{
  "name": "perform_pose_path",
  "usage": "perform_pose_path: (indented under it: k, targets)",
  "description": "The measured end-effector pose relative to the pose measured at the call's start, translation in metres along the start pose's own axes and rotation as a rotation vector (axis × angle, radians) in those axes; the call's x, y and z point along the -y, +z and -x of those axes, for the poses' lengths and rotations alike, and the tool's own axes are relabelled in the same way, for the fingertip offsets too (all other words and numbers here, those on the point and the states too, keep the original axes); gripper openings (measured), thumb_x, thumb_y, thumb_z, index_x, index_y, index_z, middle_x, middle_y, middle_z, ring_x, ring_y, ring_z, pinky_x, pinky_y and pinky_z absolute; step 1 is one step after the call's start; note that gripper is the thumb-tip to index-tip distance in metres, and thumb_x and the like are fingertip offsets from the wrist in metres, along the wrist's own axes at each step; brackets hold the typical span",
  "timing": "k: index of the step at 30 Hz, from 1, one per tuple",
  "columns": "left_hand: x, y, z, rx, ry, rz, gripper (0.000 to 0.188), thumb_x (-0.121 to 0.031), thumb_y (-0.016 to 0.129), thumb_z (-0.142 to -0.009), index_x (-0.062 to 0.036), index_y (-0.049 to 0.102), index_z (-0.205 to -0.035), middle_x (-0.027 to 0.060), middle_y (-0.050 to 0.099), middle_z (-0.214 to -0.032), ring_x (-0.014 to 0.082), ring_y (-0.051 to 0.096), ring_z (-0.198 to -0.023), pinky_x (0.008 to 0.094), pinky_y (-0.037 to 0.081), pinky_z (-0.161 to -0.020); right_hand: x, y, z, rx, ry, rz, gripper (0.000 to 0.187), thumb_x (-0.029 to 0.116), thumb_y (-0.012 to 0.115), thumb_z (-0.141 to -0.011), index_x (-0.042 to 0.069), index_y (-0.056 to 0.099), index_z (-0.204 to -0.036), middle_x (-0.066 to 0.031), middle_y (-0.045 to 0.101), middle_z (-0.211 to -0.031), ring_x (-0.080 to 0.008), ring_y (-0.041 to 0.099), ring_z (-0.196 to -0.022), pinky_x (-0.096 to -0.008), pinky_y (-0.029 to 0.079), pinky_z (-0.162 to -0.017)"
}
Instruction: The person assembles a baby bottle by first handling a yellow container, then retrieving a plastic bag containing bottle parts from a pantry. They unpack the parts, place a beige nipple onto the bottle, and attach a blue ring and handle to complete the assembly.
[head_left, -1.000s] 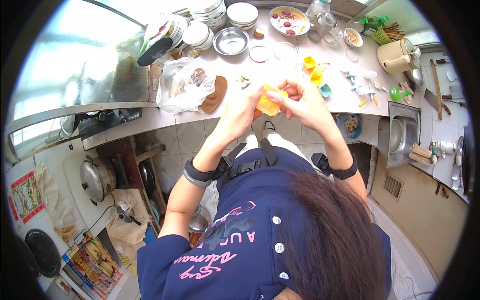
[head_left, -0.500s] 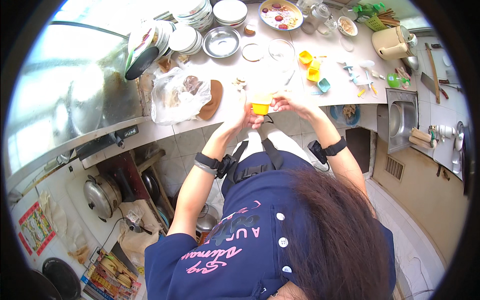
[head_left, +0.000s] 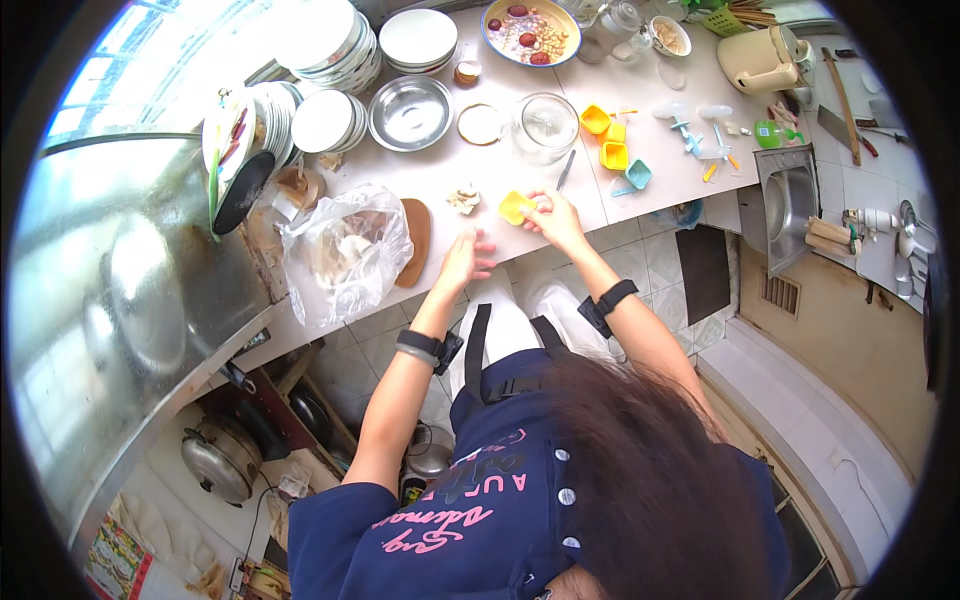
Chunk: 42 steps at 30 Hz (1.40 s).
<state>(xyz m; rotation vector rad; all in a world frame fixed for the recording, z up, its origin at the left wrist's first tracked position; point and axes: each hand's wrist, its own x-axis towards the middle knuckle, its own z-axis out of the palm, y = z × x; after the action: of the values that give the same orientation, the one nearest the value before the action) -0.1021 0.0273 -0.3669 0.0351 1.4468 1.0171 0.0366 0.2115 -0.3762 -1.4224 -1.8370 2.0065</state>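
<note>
My right hand (head_left: 556, 219) grips a small yellow square plastic cup (head_left: 514, 207) by its right side, over the front edge of the counter. The cup is tipped so that its open top faces up. Just left of it, my left hand (head_left: 464, 258) is open and holds nothing, its fingers stretched toward the right. Beyond that hand, a crumpled pale scrap (head_left: 463, 200) lies on the counter. More yellow cups (head_left: 614, 156) and a teal cup (head_left: 638, 174) sit to the right, beside a thin grey tool (head_left: 567, 168).
A clear plastic bag (head_left: 345, 250) lies by a brown board (head_left: 414, 240) on the left. Behind are a steel bowl (head_left: 411, 112), a glass bowl (head_left: 545, 127), stacked plates (head_left: 322, 122) and a bowl of soaking food (head_left: 530, 35). Blue-and-clear plastic pieces (head_left: 692, 140) and a sink (head_left: 790, 190) are rightward.
My left hand has come off the yellow cup and moved left. The right hand keeps the cup, now tilted with its opening in sight. The whole view has shifted.
</note>
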Motion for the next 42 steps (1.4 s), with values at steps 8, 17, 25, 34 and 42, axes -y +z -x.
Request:
perform_pose_path:
  k: [8,17,25,34,42]
  targets:
    - [0.034,-0.046,0.025,0.054,0.024,-0.164,0.053,-0.046,0.049,-0.107,-0.0035,0.07,-0.085,0.0073,0.075,-0.096,0.0129,0.067,-0.083,0.03,0.054,-0.072,0.002,-0.007,0.008,-0.038,0.099,0.143,0.029,0.023,0.074,-0.095,0.003,0.066,-0.114,-0.0053,0.074,-0.078,-0.0103,0.07,-0.067,-0.0256,0.054,-0.056]
    - [-0.008,0.079,0.039,0.337,0.403,-0.272,0.051,-0.03,0.052,-0.109,0.0006,0.069,-0.072,0.009,0.076,-0.101,0.012,0.064,-0.092,0.0304,0.05,-0.09,0.026,-0.132,0.108,-0.249,0.002,0.249,0.032,0.028,0.073,-0.093,0.002,0.076,-0.076,-0.0068,0.072,-0.072,-0.0174,0.07,-0.066,-0.0315,0.056,-0.065]
    - [-0.067,0.368,0.115,0.531,0.935,-0.25,0.027,-0.016,0.055,-0.106,-0.0005,0.067,-0.123,0.012,0.067,-0.136,0.019,0.06,-0.125,0.0344,0.044,-0.109,0.046,-0.306,0.385,-0.6,-0.768,0.83,0.063,0.013,0.077,-0.078,0.02,0.065,-0.139,-0.0011,0.059,-0.147,-0.0308,0.048,-0.138,-0.0466,0.042,-0.113]
    - [0.037,0.7,0.299,1.346,1.947,-1.071,0.062,-0.054,0.049,-0.1,-0.0075,0.064,-0.138,0.0143,0.059,-0.146,0.0354,0.047,-0.143,0.0564,0.025,-0.123,-0.061,-0.445,0.659,-0.956,-0.53,0.724,0.045,0.012,0.08,-0.073,0.019,0.074,-0.116,-0.0013,0.066,-0.134,-0.0263,0.054,-0.131,-0.0442,0.046,-0.105]
    - [0.1,0.883,0.319,1.325,1.797,-0.937,0.054,-0.042,0.046,-0.103,-0.0055,0.06,-0.139,0.0152,0.053,-0.151,0.0385,0.044,-0.144,0.0611,0.025,-0.119,-0.149,-0.521,0.799,-1.248,-0.286,0.912,0.029,0.012,0.075,-0.08,0.017,0.078,-0.108,0.0007,0.062,-0.143,-0.0278,0.053,-0.133,-0.0445,0.048,-0.102]
